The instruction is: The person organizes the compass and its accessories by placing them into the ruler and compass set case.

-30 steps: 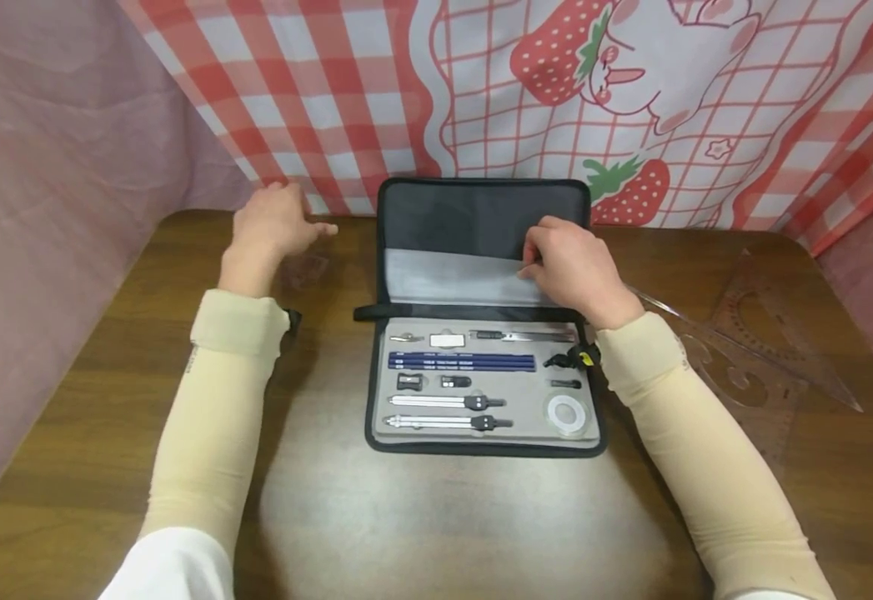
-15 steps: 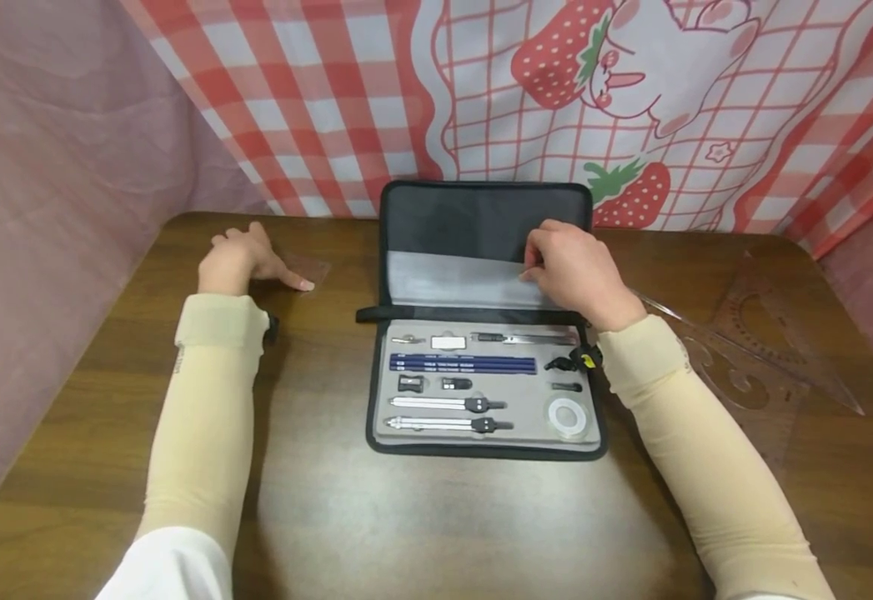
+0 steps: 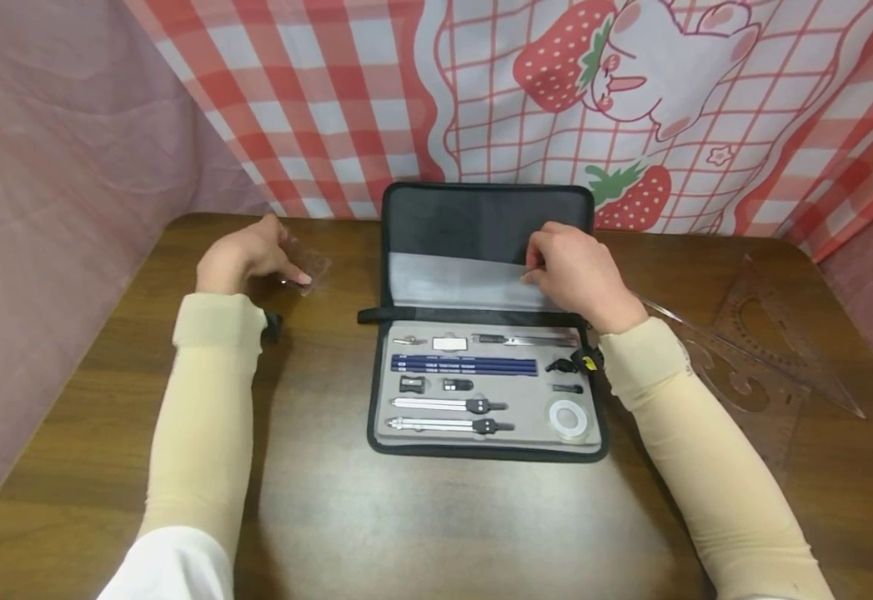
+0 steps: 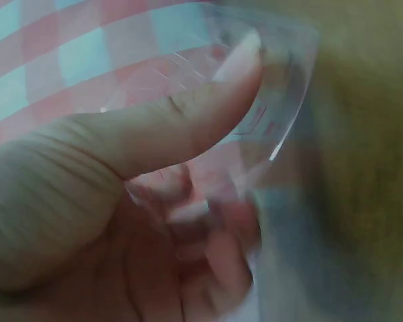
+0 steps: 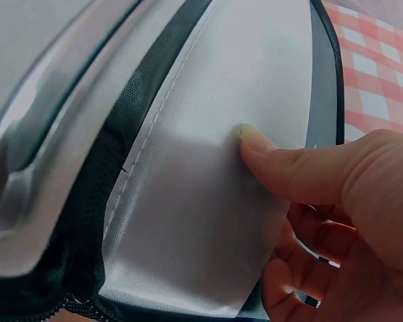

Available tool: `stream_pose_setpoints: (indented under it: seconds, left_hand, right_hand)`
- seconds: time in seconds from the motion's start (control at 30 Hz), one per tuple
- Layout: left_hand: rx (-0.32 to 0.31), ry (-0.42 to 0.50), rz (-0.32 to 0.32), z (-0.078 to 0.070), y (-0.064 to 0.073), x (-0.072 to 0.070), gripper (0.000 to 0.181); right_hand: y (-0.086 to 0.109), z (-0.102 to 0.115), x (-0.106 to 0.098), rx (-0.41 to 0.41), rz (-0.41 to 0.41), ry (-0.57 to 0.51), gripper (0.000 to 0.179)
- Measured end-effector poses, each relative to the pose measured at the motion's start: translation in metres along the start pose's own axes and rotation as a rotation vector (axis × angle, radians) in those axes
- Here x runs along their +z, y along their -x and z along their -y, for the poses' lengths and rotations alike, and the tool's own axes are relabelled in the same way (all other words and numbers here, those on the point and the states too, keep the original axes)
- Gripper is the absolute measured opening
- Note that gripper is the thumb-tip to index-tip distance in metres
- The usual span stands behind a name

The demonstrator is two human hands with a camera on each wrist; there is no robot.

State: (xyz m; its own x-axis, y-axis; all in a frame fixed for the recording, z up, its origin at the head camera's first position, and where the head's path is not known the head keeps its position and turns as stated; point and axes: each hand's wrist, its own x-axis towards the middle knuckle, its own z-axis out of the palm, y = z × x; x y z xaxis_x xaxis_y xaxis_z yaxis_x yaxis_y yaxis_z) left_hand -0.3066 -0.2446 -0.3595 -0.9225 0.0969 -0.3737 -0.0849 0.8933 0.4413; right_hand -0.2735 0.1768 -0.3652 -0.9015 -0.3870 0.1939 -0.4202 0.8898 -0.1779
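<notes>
Clear piece: although it nearly vanishes against the desk, the thin, marked plastic shows left of the case, near its lid; its full outline is hard to make out.
Left hand: left of the case, it pinches the piece, thumb across one face and fingers behind; the gap is barely wider than the plastic.
Right hand: at the right part of the case's lid, it pinches the edge of the light pocket, thumb in front, the other fingers curled behind.
Slip risk: smooth plastic could slide from under the left thumb if the pinch slackens, landing left of the case.
Pocket risk: should the right thumb let go, the fabric would probably fall flat; too hard a pull could drag the case askew.
Tray: in the case's near half, it carries pencils and compasses; a jolt might unseat them.
Drafting shapes: right of the case, a clear set square and a curved template lie near the right sleeve, which could nudge them.
</notes>
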Motion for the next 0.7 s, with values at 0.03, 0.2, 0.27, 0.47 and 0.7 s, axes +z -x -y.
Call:
stream_pose_setpoints:
  seconds: [0.03,0.2,0.27,0.47,0.7]
  left_hand:
    - [0.05,0.042,-0.029,-0.002,0.002,-0.002,0.075]
    - [0.329,0.118,-0.303,-0.036,0.023,-0.012,0.053]
    - [0.404,0.128,-0.413,-0.058,0.033,-0.011,0.051]
    - [0.553,0.016,-0.473,-0.113,0.038,0.009,0.054]
    - [0.544,-0.196,-0.457,-0.132,0.02,0.033,0.069]
  right_hand:
    - [0.0,0.0,-0.001,0.0,0.001,0.001,0.018]
    - [0.002,0.001,-0.004,-0.008,0.0,0.004,0.018]
    - [0.003,0.002,-0.004,-0.014,-0.004,0.009,0.018]
    - [0.004,0.005,-0.005,-0.03,-0.026,0.02,0.02]
    - [0.005,0.01,-0.008,-0.053,-0.11,0.012,0.019]
